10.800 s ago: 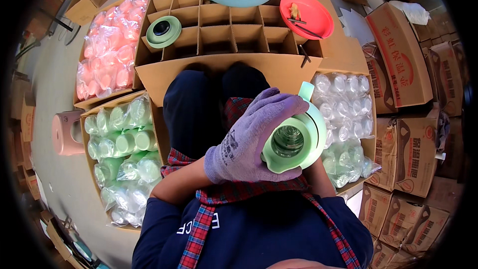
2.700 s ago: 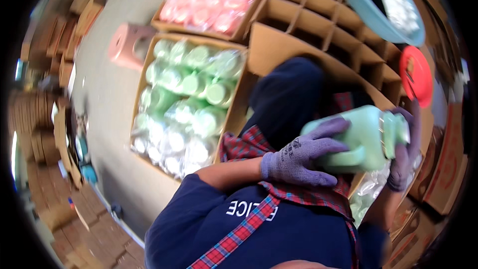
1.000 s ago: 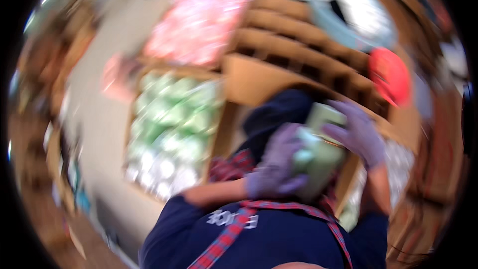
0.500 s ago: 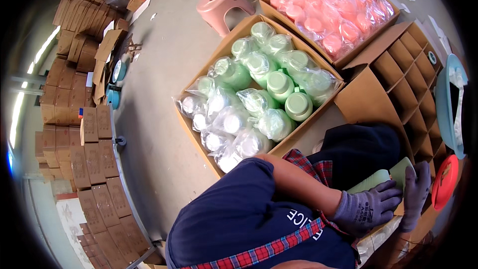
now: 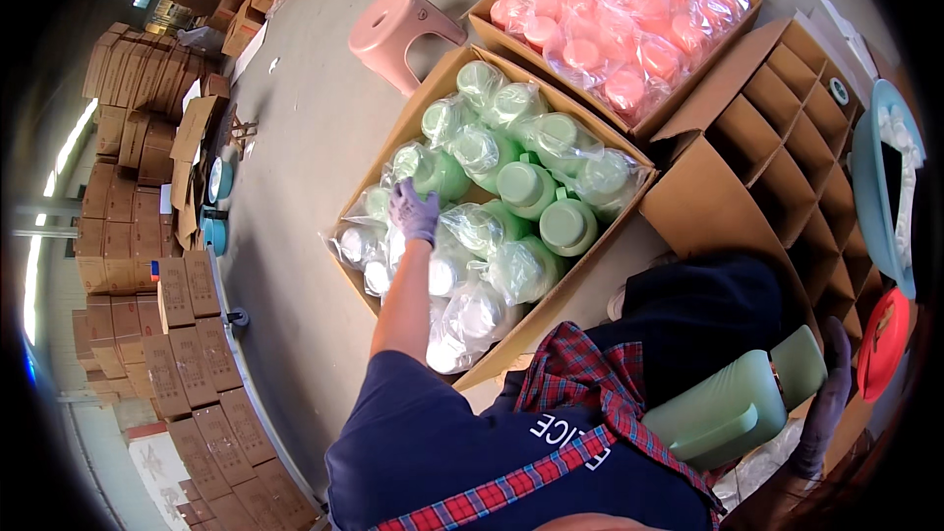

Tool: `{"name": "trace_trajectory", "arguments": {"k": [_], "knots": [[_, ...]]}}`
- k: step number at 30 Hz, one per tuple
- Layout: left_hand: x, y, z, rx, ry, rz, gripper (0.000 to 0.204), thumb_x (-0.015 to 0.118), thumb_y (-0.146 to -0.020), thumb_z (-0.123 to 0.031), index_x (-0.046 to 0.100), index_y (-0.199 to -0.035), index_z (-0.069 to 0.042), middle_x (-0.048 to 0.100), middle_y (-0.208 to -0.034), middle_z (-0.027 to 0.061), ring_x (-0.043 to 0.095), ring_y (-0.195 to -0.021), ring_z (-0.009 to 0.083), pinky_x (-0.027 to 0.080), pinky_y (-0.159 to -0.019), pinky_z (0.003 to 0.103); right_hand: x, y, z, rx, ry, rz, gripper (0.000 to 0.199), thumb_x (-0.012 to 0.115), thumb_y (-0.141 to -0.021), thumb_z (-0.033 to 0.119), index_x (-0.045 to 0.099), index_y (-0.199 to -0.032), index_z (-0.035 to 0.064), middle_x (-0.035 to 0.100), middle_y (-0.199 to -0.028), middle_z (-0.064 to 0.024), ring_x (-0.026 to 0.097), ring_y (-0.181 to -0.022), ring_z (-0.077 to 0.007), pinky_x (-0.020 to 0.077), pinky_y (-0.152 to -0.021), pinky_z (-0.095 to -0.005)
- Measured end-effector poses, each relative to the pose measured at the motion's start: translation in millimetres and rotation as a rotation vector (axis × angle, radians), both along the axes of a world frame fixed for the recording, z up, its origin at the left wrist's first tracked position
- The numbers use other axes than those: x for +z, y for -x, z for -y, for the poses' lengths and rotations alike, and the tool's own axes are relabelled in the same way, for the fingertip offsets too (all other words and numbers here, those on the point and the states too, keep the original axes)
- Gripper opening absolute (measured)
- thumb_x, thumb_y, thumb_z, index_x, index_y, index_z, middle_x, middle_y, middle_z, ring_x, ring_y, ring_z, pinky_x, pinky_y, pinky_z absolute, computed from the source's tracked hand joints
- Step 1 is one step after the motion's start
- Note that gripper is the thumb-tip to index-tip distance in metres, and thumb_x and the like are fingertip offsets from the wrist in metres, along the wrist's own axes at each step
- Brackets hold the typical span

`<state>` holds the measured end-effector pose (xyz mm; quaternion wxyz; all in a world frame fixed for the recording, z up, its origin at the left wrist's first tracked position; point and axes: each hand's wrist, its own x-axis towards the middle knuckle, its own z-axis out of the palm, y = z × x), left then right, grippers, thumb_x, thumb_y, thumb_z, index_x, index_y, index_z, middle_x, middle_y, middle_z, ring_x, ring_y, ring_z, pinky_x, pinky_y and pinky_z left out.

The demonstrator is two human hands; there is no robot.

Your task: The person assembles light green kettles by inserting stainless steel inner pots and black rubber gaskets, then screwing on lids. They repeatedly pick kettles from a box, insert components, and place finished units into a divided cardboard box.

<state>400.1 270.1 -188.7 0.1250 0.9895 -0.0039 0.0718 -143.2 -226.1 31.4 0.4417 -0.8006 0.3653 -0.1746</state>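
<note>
My gloved left hand (image 5: 413,213) reaches into a carton of plastic-wrapped jugs, its fingers spread over a bagged green jug (image 5: 433,170). At my lap lies an unwrapped pale green jug (image 5: 703,413), its handle toward me. A curved green end piece (image 5: 798,369) sits at the jug's right end, with a narrow dark gap between them. Against the outer side of that piece my gloved right hand (image 5: 831,398) is closed, with its fingers partly hidden behind it. Whitish wrapped items (image 5: 447,275) fill the carton's near left part.
The open carton (image 5: 551,329) stands before me. Behind it are a carton of bagged pink jugs (image 5: 629,29) and a pink stool (image 5: 403,34). At right are a divided carton (image 5: 708,187), a blue basin (image 5: 870,197) and a red dish (image 5: 883,344). Stacked boxes (image 5: 211,364) line the left.
My left hand has left the jug at my lap and moved forward and left into the carton. More of the green jug shows now. The right hand stays beside its end piece.
</note>
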Motion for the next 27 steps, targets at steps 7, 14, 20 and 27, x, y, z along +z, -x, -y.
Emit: {"name": "trace_trajectory", "arguments": {"k": [7,14,20,27], "knots": [[-14,-63,-1,0.148,-0.676,-0.141,0.066,0.069,-0.084,-0.041,0.049,-0.143,-0.018,0.046,-0.149,0.0154,0.039,-0.14,0.034,0.026,-0.117,0.052,-5,32,-17,-0.261,-0.026,-0.068,0.053,0.037,-0.108,0.033,0.05,-0.143,-0.0048,0.053,-0.145,-0.0184,0.05,-0.135,-0.0286,0.0348,-0.116,-0.0392],[64,-132,25,-0.077,-0.2,0.185,0.031,0.063,-0.092,-0.036,0.074,-0.101,-0.008,0.071,-0.101,0.0056,0.063,-0.102,0.0266,0.044,-0.099,0.046,31,84,-12,-0.451,0.222,-0.043,0.044,0.044,-0.106,0.023,0.054,-0.141,-0.0017,0.06,-0.139,-0.016,0.053,-0.134,-0.0252,0.0386,-0.114,-0.0369],[301,86,226,-1.185,0.704,-0.582,0.019,0.063,-0.096,-0.014,0.067,-0.088,0.002,0.063,-0.085,0.0019,0.057,-0.082,0.0109,0.046,-0.075,0.026,105,-71,-40,0.081,0.214,0.03,0.038,0.054,-0.098,0.019,0.056,-0.13,-0.0012,0.062,-0.117,-0.0109,0.061,-0.094,-0.0156,0.0475,-0.085,-0.0298],[332,175,351,-1.537,1.221,-0.127,0.096,0.088,-0.073,-0.024,0.037,-0.148,0.006,0.048,-0.147,0.0171,0.046,-0.136,0.0256,0.035,-0.113,0.038,129,-160,14,0.025,-0.25,0.414,0.016,0.061,-0.096,0.016,0.066,-0.095,0.001,0.066,-0.076,-0.0025,0.061,-0.056,-0.009,0.0486,-0.054,-0.0218]]}}
